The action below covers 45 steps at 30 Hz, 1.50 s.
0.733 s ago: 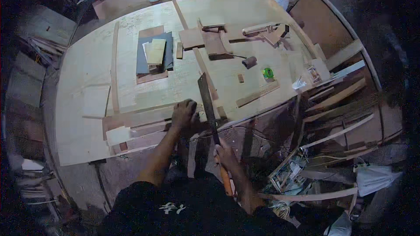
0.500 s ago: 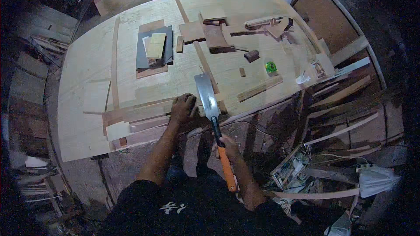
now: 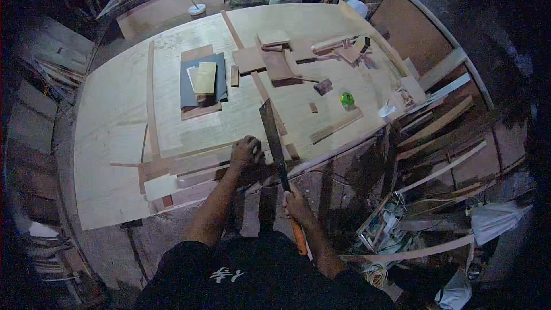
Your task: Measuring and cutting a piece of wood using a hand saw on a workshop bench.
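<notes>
My right hand (image 3: 299,208) is closed round the orange and black handle of a hand saw (image 3: 272,132). Its long blade points away from me over the near edge of the wooden work table (image 3: 109,189), its face dark. At that edge my left hand (image 3: 247,150), fingers curled, bears down on a wooden strip (image 3: 209,157); its fingertips are partly hidden. A short wood block (image 3: 293,151) lies just right of the blade. Left of my left hand, a pale offcut (image 3: 161,187) rests on the near side of the tabletop.
Across the table are a mallet (image 3: 322,86), a green tape measure (image 3: 346,99), a dark sheet (image 3: 187,87) under pale wood pieces, and brown boards (image 3: 278,68). Timber strips (image 3: 442,129) and tangled cords (image 3: 376,275) crowd the right side. A white tub (image 3: 197,9) stands beyond.
The saw blade has turned from showing its bright face to a darker, narrower one. My left hand has shifted slightly right and nearer. The whole view has tilted a little.
</notes>
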{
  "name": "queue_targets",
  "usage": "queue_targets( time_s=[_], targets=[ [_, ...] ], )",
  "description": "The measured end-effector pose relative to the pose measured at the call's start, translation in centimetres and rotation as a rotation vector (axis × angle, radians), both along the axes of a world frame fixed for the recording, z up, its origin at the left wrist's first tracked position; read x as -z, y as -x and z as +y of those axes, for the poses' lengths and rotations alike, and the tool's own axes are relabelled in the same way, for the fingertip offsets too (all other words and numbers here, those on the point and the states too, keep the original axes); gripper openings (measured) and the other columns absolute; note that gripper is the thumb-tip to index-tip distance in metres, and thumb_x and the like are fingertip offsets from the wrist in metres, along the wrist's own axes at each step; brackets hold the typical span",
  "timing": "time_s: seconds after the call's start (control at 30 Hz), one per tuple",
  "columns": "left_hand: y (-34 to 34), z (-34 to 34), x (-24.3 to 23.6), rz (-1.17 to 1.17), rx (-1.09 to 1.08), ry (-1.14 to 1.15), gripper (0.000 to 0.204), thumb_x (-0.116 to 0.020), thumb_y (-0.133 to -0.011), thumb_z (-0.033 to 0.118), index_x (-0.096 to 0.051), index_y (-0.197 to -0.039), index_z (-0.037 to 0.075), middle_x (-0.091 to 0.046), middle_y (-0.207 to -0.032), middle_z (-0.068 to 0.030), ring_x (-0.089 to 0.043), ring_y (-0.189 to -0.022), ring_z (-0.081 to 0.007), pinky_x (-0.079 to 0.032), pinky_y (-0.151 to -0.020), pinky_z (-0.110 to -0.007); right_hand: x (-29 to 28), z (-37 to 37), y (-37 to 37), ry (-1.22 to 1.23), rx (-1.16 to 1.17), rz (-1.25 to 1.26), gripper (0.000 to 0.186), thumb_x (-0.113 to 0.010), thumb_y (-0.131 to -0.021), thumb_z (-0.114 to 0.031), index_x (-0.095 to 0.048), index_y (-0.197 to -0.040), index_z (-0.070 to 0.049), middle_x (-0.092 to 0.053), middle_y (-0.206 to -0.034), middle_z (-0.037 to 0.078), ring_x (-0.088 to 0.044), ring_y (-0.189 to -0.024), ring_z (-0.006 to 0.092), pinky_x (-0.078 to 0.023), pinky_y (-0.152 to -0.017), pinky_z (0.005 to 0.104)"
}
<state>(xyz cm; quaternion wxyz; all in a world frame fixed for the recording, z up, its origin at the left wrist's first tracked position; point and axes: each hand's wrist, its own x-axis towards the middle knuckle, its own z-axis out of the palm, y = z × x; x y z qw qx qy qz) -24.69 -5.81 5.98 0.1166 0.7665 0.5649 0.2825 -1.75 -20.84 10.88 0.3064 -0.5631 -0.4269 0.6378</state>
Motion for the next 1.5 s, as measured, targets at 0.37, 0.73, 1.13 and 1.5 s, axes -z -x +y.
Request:
queue_targets(
  time_s=[0.37, 0.73, 1.13, 1.5],
  targets=[
    [1.2, 0.1, -1.2, -0.002, 0.109, 0.014, 0.041, -0.069, -0.078, 0.033, -0.057, -0.108, 0.009, -0.054, -0.117, -0.0132, -0.055, -0.106, -0.0325, -0.045, -0.089, -0.045, -3.1, 0.0, 3.0, -0.557, -0.141, -0.412, 0.040, -0.045, -0.096, -0.022, -0.047, -0.129, -0.001, -0.061, -0.096, 0.024, -0.060, -0.093, 0.0410, -0.047, -0.081, 0.0448],
    [0.7, -0.5, -1.7, -0.024, 0.083, 0.015, 0.041, -0.068, -0.076, 0.032, -0.057, -0.110, 0.011, -0.055, -0.114, -0.0136, -0.056, -0.104, -0.0329, -0.044, -0.089, -0.046, -0.7, -0.9, 3.4, -0.470, -0.142, -0.731, 0.045, -0.046, -0.095, -0.024, -0.042, -0.135, -0.002, -0.059, -0.105, 0.030, -0.059, -0.098, 0.0448, -0.047, -0.081, 0.0475],
    [1.4, 0.4, 0.1, 0.017, 0.127, 0.100, 0.044, -0.063, -0.082, 0.037, -0.053, -0.112, 0.007, -0.056, -0.111, -0.0149, -0.057, -0.104, -0.0338, -0.045, -0.087, -0.047, -2.4, -0.7, 2.8, -0.433, -0.250, -0.731, 0.044, -0.046, -0.095, -0.028, -0.046, -0.131, -0.005, -0.059, -0.083, 0.026, -0.061, -0.076, 0.0409, -0.047, -0.066, 0.0459],
    [1.1, -0.2, 1.2, 0.040, 0.108, 0.085, 0.046, -0.063, -0.081, 0.039, -0.053, -0.113, 0.008, -0.057, -0.112, -0.0125, -0.057, -0.105, -0.0313, -0.041, -0.094, -0.047, -3.4, -0.3, 2.8, -0.468, -0.198, -0.672, 0.043, -0.046, -0.095, -0.027, -0.046, -0.130, -0.003, -0.061, -0.088, 0.027, -0.060, -0.081, 0.0457, -0.047, -0.070, 0.0479]
  ],
)
